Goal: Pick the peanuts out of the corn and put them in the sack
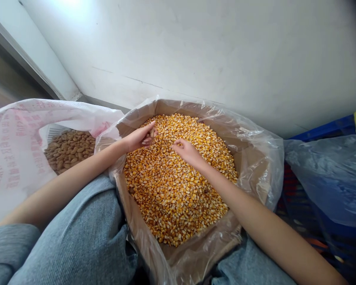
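Note:
Yellow-orange corn kernels fill a box lined with clear plastic. My left hand is over the far left part of the kernels, palm turned inward, its fingers curled round something small that I cannot make out. To the right of it, over the middle of the kernels, my right hand has thumb and fingertips drawn together; whatever they may hold is too small to tell. A gap separates the two hands.
An open white sack with pink print stands at the left, with brown almond-like nuts inside. A blue crate with translucent plastic is at the right. Behind the box rises a pale wall.

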Motion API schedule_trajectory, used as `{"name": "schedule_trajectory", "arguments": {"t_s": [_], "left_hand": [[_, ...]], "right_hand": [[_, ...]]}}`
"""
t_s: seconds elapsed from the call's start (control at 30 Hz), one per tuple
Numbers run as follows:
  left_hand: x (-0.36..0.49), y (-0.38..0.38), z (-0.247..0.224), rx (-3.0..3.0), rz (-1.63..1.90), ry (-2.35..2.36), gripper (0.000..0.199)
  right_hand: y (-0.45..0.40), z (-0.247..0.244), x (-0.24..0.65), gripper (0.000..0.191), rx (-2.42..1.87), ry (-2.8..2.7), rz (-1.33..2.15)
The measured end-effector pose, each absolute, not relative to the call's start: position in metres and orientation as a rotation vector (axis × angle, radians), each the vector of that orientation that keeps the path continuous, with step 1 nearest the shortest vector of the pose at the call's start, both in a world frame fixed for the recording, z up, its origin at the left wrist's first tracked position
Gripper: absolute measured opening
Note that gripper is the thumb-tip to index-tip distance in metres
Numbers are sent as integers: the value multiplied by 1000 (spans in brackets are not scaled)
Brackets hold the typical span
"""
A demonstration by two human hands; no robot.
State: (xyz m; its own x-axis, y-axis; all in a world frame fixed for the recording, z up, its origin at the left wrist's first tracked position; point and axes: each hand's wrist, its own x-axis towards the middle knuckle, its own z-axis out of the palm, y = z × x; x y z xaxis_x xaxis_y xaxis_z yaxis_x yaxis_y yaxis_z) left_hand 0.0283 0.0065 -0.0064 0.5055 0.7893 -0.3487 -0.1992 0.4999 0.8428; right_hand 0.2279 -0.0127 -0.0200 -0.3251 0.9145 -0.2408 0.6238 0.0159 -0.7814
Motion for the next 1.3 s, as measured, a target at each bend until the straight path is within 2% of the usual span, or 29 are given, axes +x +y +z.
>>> {"name": "schedule_trajectory", "arguments": {"t_s": [0.07, 0.13, 0.23, 0.33, 0.47, 0.53, 0.67, 0.87, 1.1, 1.23, 1.3], "left_hand": [[27, 7, -3, 767, 685, 782, 42], [25, 7, -1, 710, 707, 751, 43], [23, 8, 3, 646, 759, 728, 43], [22, 9, 5, 609, 816, 700, 42], [20, 11, 5, 589, 911, 667, 42], [18, 11, 5, 579, 950, 664, 42], [17, 12, 7, 568, 974, 690, 41], [17, 12, 9, 608, 990, 675, 41], [17, 13, 5, 639, 971, 660, 39], [16, 13, 5, 624, 977, 684, 39], [15, 12, 6, 615, 988, 696, 39]], "right_hand": [[-7, -9, 234, 21, -1319, -1460, 1659], [-4, 1, 237, 16, -1042, -1078, 1921], [-6, 8, 238, 13, -834, -810, 2099], [-11, 6, 233, 18, -834, -805, 2165], [-21, -5, 217, 28, -1156, -1227, 2021], [-28, -10, 200, 23, -1274, -1614, 1753], [-45, -16, 150, 21, -1232, -2285, 1182], [-52, -26, 95, 28, -1497, -2597, 883], [-57, -37, 91, 26, -1500, -2363, 957], [-52, -43, 88, 14, -1380, -2100, 1268], [-49, -42, 96, 9, -1285, -1898, 1543]]}}
